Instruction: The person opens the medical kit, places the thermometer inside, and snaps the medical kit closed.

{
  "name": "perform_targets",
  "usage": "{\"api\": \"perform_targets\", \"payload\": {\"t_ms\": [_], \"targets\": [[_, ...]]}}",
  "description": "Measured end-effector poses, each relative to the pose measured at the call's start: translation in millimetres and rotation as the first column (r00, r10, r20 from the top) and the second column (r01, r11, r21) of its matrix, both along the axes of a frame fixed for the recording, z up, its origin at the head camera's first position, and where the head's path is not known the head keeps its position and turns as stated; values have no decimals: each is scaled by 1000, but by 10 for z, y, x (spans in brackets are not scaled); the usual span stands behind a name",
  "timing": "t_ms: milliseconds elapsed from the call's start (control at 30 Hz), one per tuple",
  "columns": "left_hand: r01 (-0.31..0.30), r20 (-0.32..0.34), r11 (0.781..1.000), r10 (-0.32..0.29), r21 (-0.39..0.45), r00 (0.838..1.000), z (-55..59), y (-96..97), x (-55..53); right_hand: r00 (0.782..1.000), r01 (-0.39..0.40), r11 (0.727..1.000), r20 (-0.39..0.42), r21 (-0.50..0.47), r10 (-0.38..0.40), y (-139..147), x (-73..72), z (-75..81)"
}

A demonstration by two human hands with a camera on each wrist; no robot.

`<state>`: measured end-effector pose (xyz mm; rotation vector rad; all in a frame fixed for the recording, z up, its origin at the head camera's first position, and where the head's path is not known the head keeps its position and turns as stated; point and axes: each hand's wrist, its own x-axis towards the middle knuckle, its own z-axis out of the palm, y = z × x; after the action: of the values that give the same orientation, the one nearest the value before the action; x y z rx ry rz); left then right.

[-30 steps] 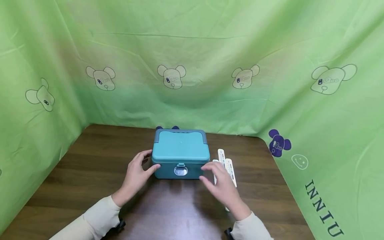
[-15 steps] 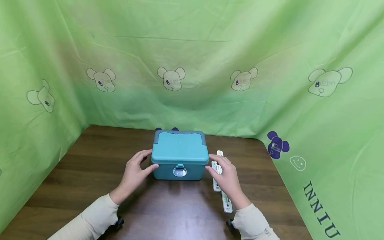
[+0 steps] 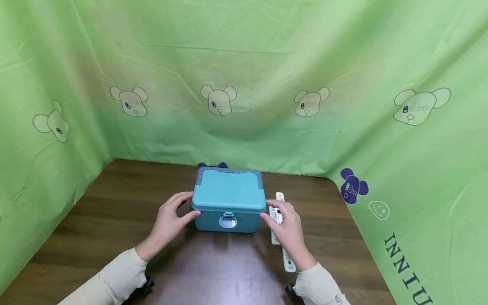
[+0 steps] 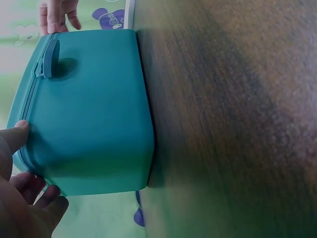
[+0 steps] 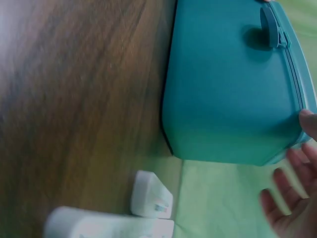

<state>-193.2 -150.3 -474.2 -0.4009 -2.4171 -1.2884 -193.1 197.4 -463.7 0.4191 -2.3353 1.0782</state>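
Observation:
A teal plastic storage box [image 3: 228, 190] with a blue-grey handle folded round its lid stands on the wooden table. Its front latch [image 3: 228, 221] hangs over the body, and the lid is down. My left hand [image 3: 169, 220] grips the lid's left front corner, thumb on the front and fingers along the side. At the opposite corner my right hand [image 3: 286, 224] holds the rim with thumb and forefinger; in the right wrist view its other fingers [image 5: 285, 191] spread loosely beside the box. Inside the box cannot be seen.
Several narrow white plastic strips with printed marks [image 3: 288, 259] lie right of the box, partly under my right hand. The wooden table [image 3: 126, 203] is enclosed by a green printed cloth [image 3: 263, 140] behind and at both sides.
My right hand has moved from in front of the box's right side to its right front corner and taken hold there. The box now sits slightly nearer me, my left hand still at its corner.

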Motion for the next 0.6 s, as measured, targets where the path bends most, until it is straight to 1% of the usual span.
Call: {"api": "perform_targets", "payload": {"t_ms": [100,267,433,600], "targets": [[6,-2,1000,-5,0,1000,12,-9,-10,999,18,999,26,30,-19,2,2,13],[15,-11,1000,-14,14,1000,67,-14,-20,1000,21,999,1,26,-21,8,-3,63],[18,-26,999,-17,43,1000,226,-22,-88,1000,4,1000,-9,-17,-4,20,-71,221],[12,-66,999,-9,40,998,406,-19,-204,999,-38,999,-36,-29,37,45,-208,401]]}}
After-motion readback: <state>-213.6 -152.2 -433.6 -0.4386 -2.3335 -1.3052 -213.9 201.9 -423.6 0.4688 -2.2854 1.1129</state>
